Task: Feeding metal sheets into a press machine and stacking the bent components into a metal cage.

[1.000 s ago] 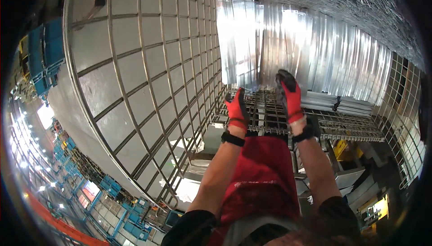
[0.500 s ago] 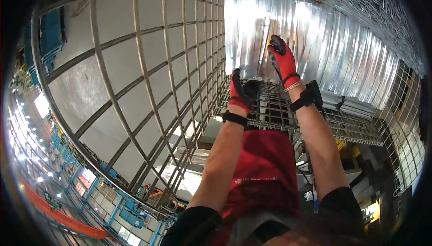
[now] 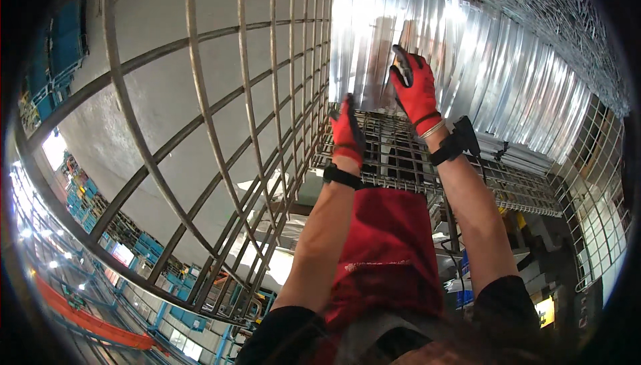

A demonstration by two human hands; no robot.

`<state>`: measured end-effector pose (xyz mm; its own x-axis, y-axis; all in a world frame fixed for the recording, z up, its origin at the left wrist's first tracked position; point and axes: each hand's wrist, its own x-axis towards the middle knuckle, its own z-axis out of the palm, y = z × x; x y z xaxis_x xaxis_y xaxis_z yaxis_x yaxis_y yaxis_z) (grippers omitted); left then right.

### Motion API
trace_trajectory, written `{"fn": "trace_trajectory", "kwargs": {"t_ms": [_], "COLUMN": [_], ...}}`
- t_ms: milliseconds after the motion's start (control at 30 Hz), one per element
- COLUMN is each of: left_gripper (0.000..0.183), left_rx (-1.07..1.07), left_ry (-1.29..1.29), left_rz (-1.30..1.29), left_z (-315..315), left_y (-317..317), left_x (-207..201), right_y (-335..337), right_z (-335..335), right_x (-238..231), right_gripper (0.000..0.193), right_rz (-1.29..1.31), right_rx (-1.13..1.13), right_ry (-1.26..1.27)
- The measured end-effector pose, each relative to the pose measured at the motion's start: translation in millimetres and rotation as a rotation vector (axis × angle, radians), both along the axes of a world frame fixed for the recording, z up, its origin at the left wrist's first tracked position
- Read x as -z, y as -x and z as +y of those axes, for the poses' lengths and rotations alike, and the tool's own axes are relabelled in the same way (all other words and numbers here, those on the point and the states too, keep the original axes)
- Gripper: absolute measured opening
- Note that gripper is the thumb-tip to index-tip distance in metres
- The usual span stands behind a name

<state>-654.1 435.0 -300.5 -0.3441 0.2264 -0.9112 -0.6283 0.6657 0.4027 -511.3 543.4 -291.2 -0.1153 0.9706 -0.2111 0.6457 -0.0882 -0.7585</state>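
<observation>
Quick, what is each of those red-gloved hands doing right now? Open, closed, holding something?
Left hand: fingers curled at the lower edge of the shiny metal sheets; whether it grips cannot be told.
Right hand: raised flat against the sheets, fingers extended, open.

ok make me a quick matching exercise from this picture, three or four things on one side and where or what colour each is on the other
Things:
1. left hand
2. right hand
3. wire mesh panel
4. stack of shiny metal sheets

Descriptions:
A. grey grid filling the left of the view
B. red glove, raised higher, on the sheets
C. silvery and ribbed, standing upright
D. red glove, lower, at the sheets' bottom edge

Pairs: 1-D, 2-B, 3-A, 4-C
</observation>
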Motion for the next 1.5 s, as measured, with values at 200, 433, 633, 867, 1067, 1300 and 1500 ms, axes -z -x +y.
{"fn": "trace_trajectory", "kwargs": {"t_ms": [200,433,633,867,1067,1300,1500], "left_gripper": [0.089,0.056,0.035,0.031,0.022,0.036,0.05], "left_rx": [0.09,-0.217,-0.014,-0.257,-0.447,-0.032,-0.245], "left_ry": [-0.002,-0.071,0.025,-0.116,-0.06,-0.234,-0.105], "left_rz": [0.056,-0.199,-0.257,-0.352,-0.257,-0.322,-0.479], "left_z": [-17.7,4.2,3.0,8.6,18.4,6.3,6.0], "left_y": [-10.5,-19.2,-22.8,-13.6,9.3,9.1,8.4], "left_x": [53.6,9.8,10.6,6.9,3.5,5.9,2.6], "right_y": [38.3,10.2,23.1,15.5,-10.7,-3.5,-42.5], "right_z": [-6.2,19.1,37.3,55.6,35.2,-3.7,-14.2], "right_x": [-5.1,30.2,22.8,31.6,36.6,12.2,6.3], "right_gripper": [0.041,0.067,0.073,0.057,0.054,0.058,0.051], "right_rz": [0.123,-0.206,-0.546,-0.544,-0.164,-0.297,-0.058], "right_rx": [-0.206,0.136,-0.131,-0.213,-0.103,-0.289,-0.053], "right_ry": [-0.036,-0.154,-0.013,-0.141,-0.16,-0.112,-0.068]}}
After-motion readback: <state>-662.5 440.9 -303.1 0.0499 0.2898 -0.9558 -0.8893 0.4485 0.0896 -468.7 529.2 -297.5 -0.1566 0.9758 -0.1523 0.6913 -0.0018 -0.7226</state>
